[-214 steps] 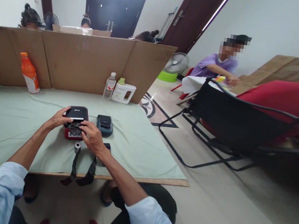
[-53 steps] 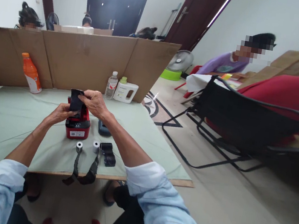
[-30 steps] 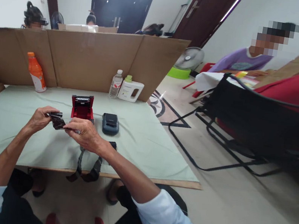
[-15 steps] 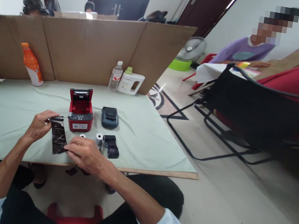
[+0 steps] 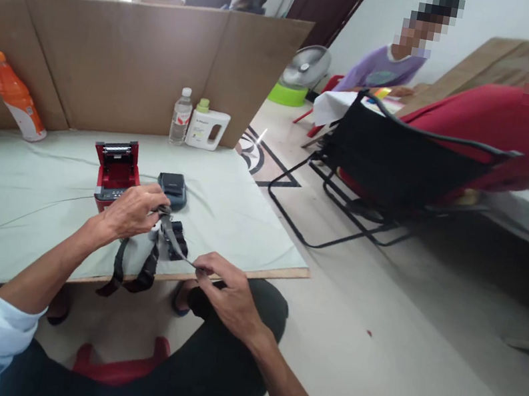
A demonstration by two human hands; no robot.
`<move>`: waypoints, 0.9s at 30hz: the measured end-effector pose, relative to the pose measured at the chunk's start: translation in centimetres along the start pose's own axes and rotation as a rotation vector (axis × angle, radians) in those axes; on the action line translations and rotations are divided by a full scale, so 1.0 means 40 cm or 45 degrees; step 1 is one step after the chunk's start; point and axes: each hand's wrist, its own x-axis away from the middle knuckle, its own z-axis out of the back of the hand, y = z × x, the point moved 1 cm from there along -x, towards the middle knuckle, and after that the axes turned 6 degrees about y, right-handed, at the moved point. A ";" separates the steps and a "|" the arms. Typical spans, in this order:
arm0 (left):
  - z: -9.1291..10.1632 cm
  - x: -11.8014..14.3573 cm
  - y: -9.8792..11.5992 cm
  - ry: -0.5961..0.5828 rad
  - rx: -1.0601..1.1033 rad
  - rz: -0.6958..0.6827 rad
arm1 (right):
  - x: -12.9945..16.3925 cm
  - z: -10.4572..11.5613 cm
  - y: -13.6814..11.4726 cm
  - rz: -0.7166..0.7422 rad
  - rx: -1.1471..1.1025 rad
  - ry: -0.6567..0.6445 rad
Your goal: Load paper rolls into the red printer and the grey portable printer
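A small roll of dark strip (image 5: 173,235) is stretched slantwise between my hands, over the front part of the table. My left hand (image 5: 136,212) grips its rolled upper end, fingers closed. Thumb and fingers of my right hand (image 5: 230,292) pinch the free lower end, just past the table's front edge. Behind my left hand stands a red and black label printer (image 5: 118,177) with its lid up, partly covered by the hand. A grey-blue handheld device (image 5: 173,191) sits beside it. Another black roll (image 5: 179,246) lies under the stretched strip, and dark strips (image 5: 146,273) hang over the edge.
A cardboard screen (image 5: 140,62) runs along the table's back. Before it stand an orange bottle (image 5: 18,96), a water bottle (image 5: 181,120) and a white jug (image 5: 205,128). To the right are a black folding chair (image 5: 384,150), a fan (image 5: 306,68) and people seated.
Both hands have moved right with the strip, which now runs slantwise and is seen nearly edge-on. The view has turned right, bringing a person in red further into sight.
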 end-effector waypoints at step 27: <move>-0.179 -0.120 0.001 -0.675 -0.224 0.263 | -0.140 0.015 0.227 -0.810 -0.403 0.086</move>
